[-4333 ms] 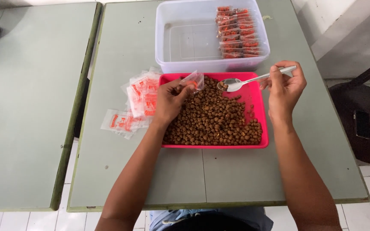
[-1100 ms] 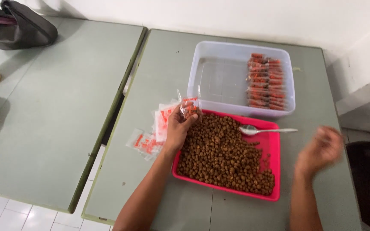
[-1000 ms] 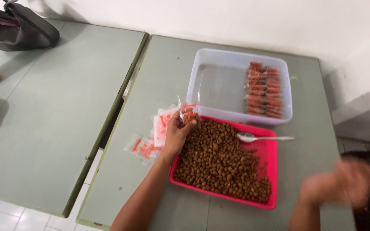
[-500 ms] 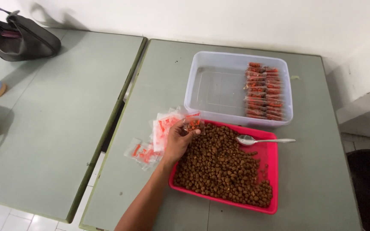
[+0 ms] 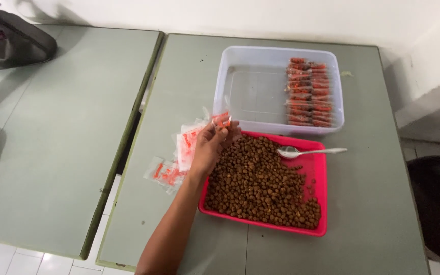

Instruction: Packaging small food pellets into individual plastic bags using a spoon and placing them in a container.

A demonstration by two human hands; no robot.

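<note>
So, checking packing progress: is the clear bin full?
No. The clear bin holds filled packets only along its right side.

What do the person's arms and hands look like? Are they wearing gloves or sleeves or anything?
Only one arm shows, the left one. The left hand is bare: no glove, and no ring, watch or bracelet that I can see. The forearm is bare too, with no sleeve reaching as far as the picture shows. The right hand is out of the picture, so I cannot tell what is on it.

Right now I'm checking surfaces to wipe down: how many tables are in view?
2: one green table on the left with a dark bag, one on the right bearing the pink tray and clear tub.
</note>
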